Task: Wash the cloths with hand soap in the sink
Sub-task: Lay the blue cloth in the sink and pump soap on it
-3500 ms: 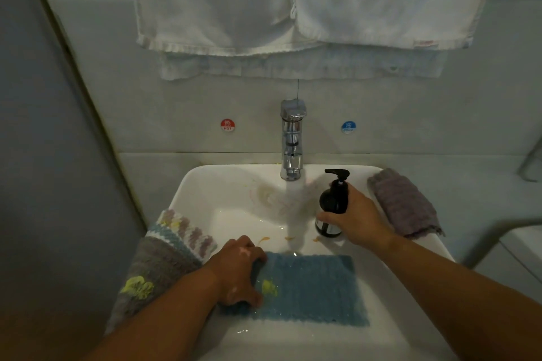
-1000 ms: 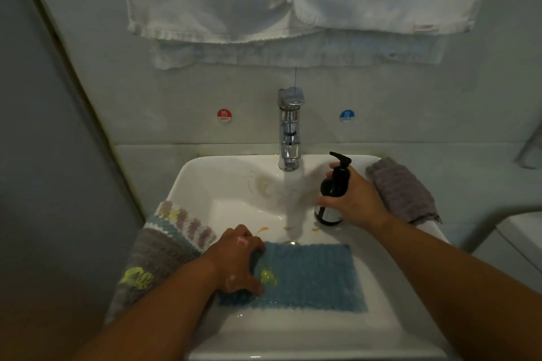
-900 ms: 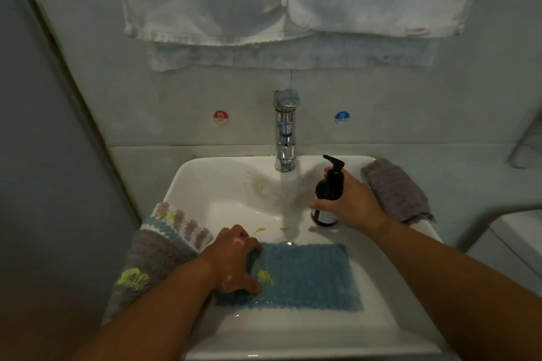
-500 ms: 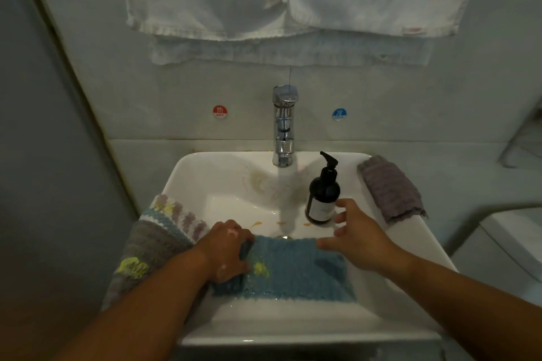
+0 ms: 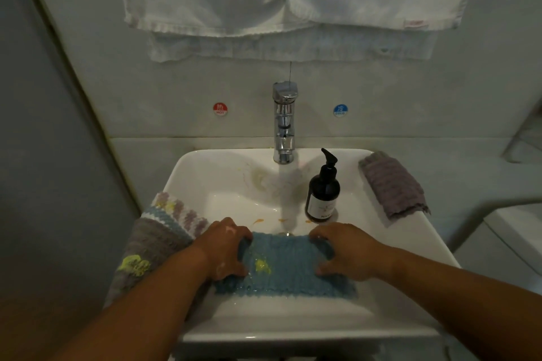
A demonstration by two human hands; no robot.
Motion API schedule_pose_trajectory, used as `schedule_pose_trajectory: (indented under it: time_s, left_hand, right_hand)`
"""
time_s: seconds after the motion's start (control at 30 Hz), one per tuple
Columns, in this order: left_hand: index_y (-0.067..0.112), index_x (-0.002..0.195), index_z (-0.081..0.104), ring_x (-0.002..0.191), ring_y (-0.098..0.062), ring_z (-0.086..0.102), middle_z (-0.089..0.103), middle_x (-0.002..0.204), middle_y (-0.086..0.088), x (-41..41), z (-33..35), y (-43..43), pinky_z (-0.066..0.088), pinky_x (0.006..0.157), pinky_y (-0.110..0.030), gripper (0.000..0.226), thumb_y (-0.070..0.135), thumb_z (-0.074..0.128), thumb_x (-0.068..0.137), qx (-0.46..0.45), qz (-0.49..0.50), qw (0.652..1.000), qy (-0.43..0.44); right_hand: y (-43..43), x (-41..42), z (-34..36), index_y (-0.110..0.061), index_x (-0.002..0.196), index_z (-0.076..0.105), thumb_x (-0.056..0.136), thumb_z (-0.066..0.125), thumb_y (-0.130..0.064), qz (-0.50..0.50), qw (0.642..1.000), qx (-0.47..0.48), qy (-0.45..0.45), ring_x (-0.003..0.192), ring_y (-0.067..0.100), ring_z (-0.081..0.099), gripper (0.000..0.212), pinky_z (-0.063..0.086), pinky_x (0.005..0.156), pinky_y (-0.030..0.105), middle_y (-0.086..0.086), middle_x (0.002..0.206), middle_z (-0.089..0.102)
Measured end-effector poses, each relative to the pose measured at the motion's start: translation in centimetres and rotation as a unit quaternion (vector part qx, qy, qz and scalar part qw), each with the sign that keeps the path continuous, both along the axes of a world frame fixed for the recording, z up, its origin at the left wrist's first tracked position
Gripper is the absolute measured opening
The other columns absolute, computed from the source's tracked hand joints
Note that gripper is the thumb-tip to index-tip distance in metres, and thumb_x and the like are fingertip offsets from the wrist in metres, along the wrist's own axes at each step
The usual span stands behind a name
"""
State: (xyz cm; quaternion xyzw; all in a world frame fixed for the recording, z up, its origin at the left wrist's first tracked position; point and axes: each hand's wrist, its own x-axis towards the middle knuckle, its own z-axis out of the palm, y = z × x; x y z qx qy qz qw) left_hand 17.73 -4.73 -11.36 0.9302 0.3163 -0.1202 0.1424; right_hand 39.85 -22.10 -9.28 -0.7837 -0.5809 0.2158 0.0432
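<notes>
Cloth (image 5: 289,271): I'm now clutching it with right grip (image 5: 349,252) too, off the soap (image 5: 322,195) at one o'clock, left grip (image 5: 225,246) holding on; I judge scrubbing is starting.

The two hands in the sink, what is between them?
In the head view, the blue cloth lies between the left hand and the right hand, both gripping it, with a yellow blob on it near the left hand.

The blue cloth (image 5: 290,272) carries a yellow smear. The grey towel (image 5: 152,243) has a yellow blotch and a white, teal and mauve banded border. The ribbed cloth (image 5: 393,184) is mauve-grey, the soap bottle (image 5: 322,195) black, the sink (image 5: 205,170) white.
</notes>
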Motion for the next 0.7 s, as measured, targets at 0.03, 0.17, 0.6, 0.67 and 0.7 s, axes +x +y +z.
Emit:
schedule_pose_trajectory:
  time_s: [0.03, 0.17, 0.6, 0.67, 0.7]
  left_hand:
    - [0.032, 0.143, 0.049, 0.123, -0.024, 0.047, 0.046, 0.133, -0.003, 0.0, 0.1, -0.1, 0.045, 0.105, -0.035, 0.073, 0.045, 0.081, 0.079, -0.004, 0.003, 1.0, -0.001]
    - [0.03, 0.13, 0.06, 0.101, -0.016, 0.057, 0.061, 0.115, 0.001, 0.3, 0.2, -0.4, 0.05, 0.088, -0.026, 0.059, 0.03, 0.085, 0.077, -0.033, 0.017, 0.999, -0.02]
    - [0.029, 0.108, 0.066, 0.088, -0.007, 0.067, 0.071, 0.104, 0.006, 1.0, 2.6, -1.2, 0.049, 0.063, -0.009, 0.01, 0.032, 0.065, 0.098, -0.189, 0.111, 0.94, -0.259]
    - [0.029, 0.105, 0.063, 0.088, -0.011, 0.071, 0.073, 0.098, 0.003, 1.5, 3.6, -1.9, 0.057, 0.068, -0.02, 0.006, 0.032, 0.061, 0.1, -0.246, 0.121, 0.905, -0.325]
    - [0.029, 0.104, 0.062, 0.088, -0.013, 0.072, 0.074, 0.096, 0.001, 1.8, 4.0, -2.2, 0.059, 0.07, -0.024, 0.005, 0.032, 0.06, 0.101, -0.255, 0.123, 0.892, -0.353]
  right_hand:
    - [0.1, -0.1, -0.2, -0.032, 0.14, 0.049, 0.08, 0.078, -0.05, 0.016, 1.0, -0.007, -0.02, 0.117, 0.015, 0.051, 0.069, 0.044, 0.099, 0.027, -0.005, 0.133, 0.053]
    - [0.2, -0.9, -1.0, -0.032, 0.133, 0.055, 0.086, 0.072, -0.047, 0.044, 0.998, -0.015, -0.032, 0.107, 0.013, 0.055, 0.053, 0.048, 0.095, 0.029, -0.005, 0.122, 0.06]
    - [1.6, -0.8, 0.6, -0.014, 0.094, 0.059, 0.1, 0.049, -0.02, -0.173, 0.911, 0.139, 0.348, 0.089, 0.019, 0.057, 0.013, 0.048, 0.078, 0.032, 0.014, 0.1, 0.061]
    - [2.3, -1.3, 1.6, -0.011, 0.101, 0.061, 0.097, 0.052, -0.017, -0.209, 0.864, 0.178, 0.422, 0.093, 0.022, 0.058, 0.011, 0.048, 0.079, 0.035, 0.015, 0.102, 0.061]
    - [2.7, -1.7, 2.0, -0.013, 0.105, 0.064, 0.094, 0.056, -0.017, -0.225, 0.84, 0.201, 0.452, 0.096, 0.023, 0.061, 0.014, 0.049, 0.078, 0.036, 0.014, 0.104, 0.065]
